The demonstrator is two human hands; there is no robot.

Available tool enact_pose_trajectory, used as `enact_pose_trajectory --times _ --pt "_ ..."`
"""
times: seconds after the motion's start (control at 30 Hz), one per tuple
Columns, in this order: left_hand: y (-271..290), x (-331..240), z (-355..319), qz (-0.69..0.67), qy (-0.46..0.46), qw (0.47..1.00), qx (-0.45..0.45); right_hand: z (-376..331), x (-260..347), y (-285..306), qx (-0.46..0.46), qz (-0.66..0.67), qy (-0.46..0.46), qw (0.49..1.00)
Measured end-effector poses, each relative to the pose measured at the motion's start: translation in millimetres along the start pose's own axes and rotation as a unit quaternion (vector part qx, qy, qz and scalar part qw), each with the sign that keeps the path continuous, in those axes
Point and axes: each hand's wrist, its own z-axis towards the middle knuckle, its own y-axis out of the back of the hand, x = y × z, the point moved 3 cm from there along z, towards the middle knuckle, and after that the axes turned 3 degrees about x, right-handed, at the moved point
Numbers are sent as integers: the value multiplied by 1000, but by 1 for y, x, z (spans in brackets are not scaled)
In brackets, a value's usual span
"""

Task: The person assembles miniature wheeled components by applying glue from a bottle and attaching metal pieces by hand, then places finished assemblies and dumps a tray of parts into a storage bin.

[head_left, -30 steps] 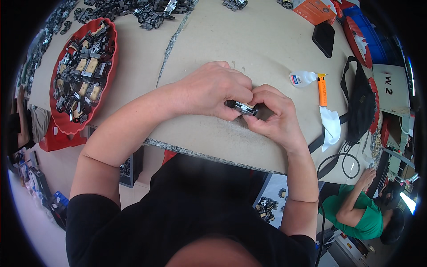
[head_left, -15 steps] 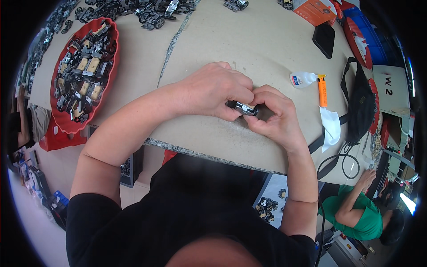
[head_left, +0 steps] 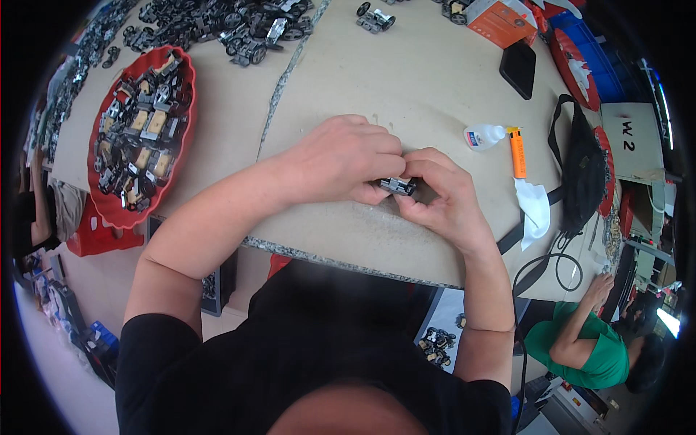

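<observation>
Both my hands meet over the table, holding one small dark toy car chassis between them. My left hand grips its left end, fingers curled and knuckles up. From the other side, the thumb and forefinger of my right hand pinch it. Fingers cover much of the part; a grey, shiny side shows. To the right lie a small white glue bottle and an orange tube-like tool with a white cloth at its lower end.
A red scalloped tray full of similar chassis stands at left. More black wheeled chassis are heaped at the back. A phone, an orange box and a black bag lie at right. A person in green works at lower right.
The chassis has been turned slightly in my fingers, so more of its grey side shows. My hands stay together around it. The whole view has shifted a little.
</observation>
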Motion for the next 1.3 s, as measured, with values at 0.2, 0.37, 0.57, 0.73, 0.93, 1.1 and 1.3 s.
enact_pose_trajectory --times 0.2,0.37,0.57,0.73,0.93,1.1,1.3 --pt "7 -13 3 136 31 987 -75 -4 8 13 -46 -136 2 990" --pt "10 22 -4 -481 375 791 -51 -7 12 15 -66 -193 51 978" --pt "-3 16 -6 -653 372 652 99 -8 19 5 8 -241 98 965" --pt "-4 14 -4 -691 364 622 51 -6 6 12 -90 -166 101 977" --pt "-7 16 -5 -674 370 637 -46 -6 -9 -2 -106 271 -255 922" --pt "-13 12 -3 -637 378 671 -33 -6 -15 -4 -59 308 -302 900" --pt "-15 10 -3 -612 375 696 -29 -6 -17 -7 -41 322 -327 887"
